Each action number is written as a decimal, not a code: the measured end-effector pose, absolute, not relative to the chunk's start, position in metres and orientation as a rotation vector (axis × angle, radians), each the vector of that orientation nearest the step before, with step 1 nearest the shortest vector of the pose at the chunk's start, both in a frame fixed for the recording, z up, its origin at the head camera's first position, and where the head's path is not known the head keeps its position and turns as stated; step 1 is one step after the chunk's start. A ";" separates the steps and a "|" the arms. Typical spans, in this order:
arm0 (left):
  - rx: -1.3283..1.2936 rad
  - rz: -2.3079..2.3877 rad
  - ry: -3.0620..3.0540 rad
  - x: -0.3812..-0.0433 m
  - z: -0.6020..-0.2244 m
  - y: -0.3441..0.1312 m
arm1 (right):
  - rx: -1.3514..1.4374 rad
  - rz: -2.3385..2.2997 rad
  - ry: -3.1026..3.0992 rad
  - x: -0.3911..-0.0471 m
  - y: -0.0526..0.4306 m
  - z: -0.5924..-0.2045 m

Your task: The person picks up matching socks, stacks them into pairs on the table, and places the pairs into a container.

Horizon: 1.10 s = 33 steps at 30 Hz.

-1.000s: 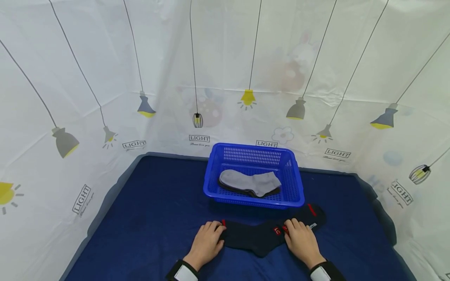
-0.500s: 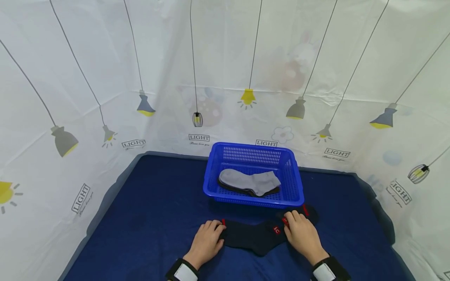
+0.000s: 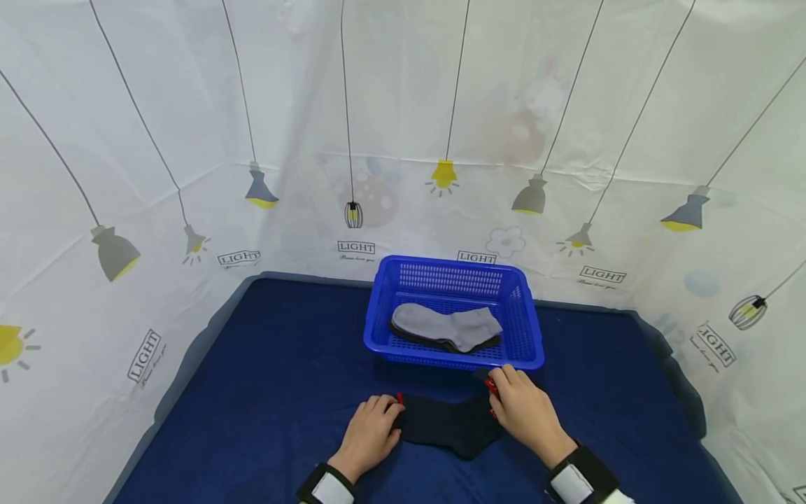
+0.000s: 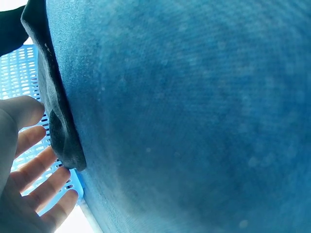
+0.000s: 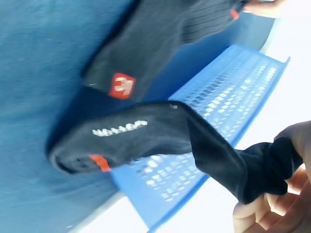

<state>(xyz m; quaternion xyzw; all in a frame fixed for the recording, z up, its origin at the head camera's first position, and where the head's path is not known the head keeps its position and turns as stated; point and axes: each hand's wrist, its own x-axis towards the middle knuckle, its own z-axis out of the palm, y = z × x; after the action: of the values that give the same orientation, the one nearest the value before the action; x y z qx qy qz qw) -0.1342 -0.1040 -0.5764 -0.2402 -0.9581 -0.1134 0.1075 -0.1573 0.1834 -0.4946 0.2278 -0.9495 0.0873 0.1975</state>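
Note:
A black sock (image 3: 441, 423) lies flat on the dark blue cloth, heel toward the person. My left hand (image 3: 368, 434) rests at its left end, beside a red mark, the fingers fairly straight in the left wrist view and touching the sock's edge. Farther right, my right hand (image 3: 527, 413) pinches the end of a second black sock (image 5: 146, 128). In the right wrist view this sock sags from the fingers (image 5: 267, 218), showing white lettering and a red stripe. The right hand hides most of it in the head view.
A blue plastic basket (image 3: 453, 362) stands just beyond the hands. Inside lie a grey sock (image 3: 447, 325) and something dark under it. The blue cloth (image 3: 283, 364) spreads around, and a white lamp-printed sheet (image 3: 403, 126) rises behind and at both sides.
My right hand has moved left and slightly away from the person, drawing the second sock leftward over the end of the flat one. The left hand stays in place.

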 end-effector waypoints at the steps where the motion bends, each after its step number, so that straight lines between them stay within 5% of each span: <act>1: -0.706 -0.336 -2.820 -0.134 -0.576 -0.104 | 0.645 0.246 -2.661 -0.157 0.180 -0.492; 33: -0.650 -0.270 -2.778 -0.140 -0.580 -0.118 | 0.949 0.366 -2.497 -0.143 0.075 -0.417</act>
<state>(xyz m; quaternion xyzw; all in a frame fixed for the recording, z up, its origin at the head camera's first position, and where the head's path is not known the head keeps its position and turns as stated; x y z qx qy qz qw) -0.1396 -0.1176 -0.5801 -0.2246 -0.9601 -0.0935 0.1377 -0.1426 0.0747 -0.4171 0.3433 -0.9032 0.1324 0.2209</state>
